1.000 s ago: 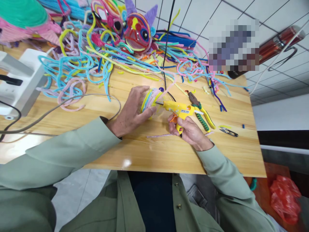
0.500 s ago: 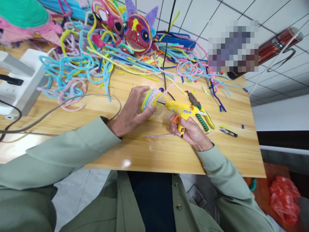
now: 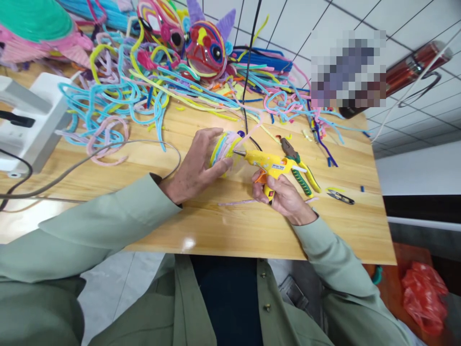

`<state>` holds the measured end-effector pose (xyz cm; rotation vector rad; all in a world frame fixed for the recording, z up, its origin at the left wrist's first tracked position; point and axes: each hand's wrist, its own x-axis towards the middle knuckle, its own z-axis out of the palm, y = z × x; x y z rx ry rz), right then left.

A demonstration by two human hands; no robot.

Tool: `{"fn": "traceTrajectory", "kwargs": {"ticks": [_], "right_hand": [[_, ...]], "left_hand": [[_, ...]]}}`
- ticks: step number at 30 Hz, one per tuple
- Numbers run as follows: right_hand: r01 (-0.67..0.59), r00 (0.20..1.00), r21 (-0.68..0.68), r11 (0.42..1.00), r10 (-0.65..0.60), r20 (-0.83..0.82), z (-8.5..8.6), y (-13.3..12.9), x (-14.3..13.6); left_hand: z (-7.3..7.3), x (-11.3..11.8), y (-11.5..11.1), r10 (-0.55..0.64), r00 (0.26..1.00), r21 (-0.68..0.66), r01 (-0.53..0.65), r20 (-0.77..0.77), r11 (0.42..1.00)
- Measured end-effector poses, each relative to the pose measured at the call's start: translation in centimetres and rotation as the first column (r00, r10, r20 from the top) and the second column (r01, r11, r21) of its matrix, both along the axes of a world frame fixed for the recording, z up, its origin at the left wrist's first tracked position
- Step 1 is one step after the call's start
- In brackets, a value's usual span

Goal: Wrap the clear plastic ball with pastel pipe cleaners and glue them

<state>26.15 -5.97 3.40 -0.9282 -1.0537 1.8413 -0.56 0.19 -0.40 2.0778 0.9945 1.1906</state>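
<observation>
Partly, left hand (image 3: pixel 197 167) hides striped piece (image 3: pixel 226 148) it grips; right hand (image 3: pixel 284 194) grasps glue gun (image 3: pixel 264 159), nozzle (image 3: pixel 240 153) contact unclear.

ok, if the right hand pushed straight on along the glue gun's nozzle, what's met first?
Likely the striped piece in the left hand; the nozzle tip sits at its edge, though contact is unclear.

Pliers (image 3: pixel 293 154) right of glue gun (image 3: pixel 268 160); snips (image 3: pixel 340 196) farther right; power strip (image 3: pixel 43 127) far left.
</observation>
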Motion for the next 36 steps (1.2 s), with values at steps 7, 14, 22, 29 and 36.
{"fn": "traceTrajectory", "kwargs": {"ticks": [7, 14, 22, 29, 36], "right_hand": [[-0.011, 1.0, -0.003, 1.0, 0.011, 0.021, -0.19, 0.09, -0.02], [0.001, 1.0, -0.036, 0.999, -0.001, 0.014, 0.08, 0.06, -0.05], [0.006, 1.0, -0.039, 0.999, -0.005, 0.028, 0.09, 0.0, -0.2], [0.002, 0.999, -0.032, 0.999, -0.001, 0.035, 0.11, 0.02, -0.17], [0.013, 0.999, -0.032, 0.999, -0.012, 0.039, 0.12, -0.04, -0.26]], "left_hand": [[0.14, -0.14, -0.03, -0.003, 1.0, -0.01, 0.003, -0.014, 1.0], [-0.12, -0.02, 0.02, -0.002, 1.0, 0.023, 0.002, 0.001, 1.0], [-0.09, -0.07, -0.04, 0.002, 1.0, 0.03, -0.002, -0.009, 1.0], [-0.09, -0.06, -0.07, 0.002, 1.0, 0.017, -0.002, -0.002, 1.0], [0.12, -0.02, -0.19, 0.011, 1.0, -0.004, -0.011, 0.001, 1.0]]}}
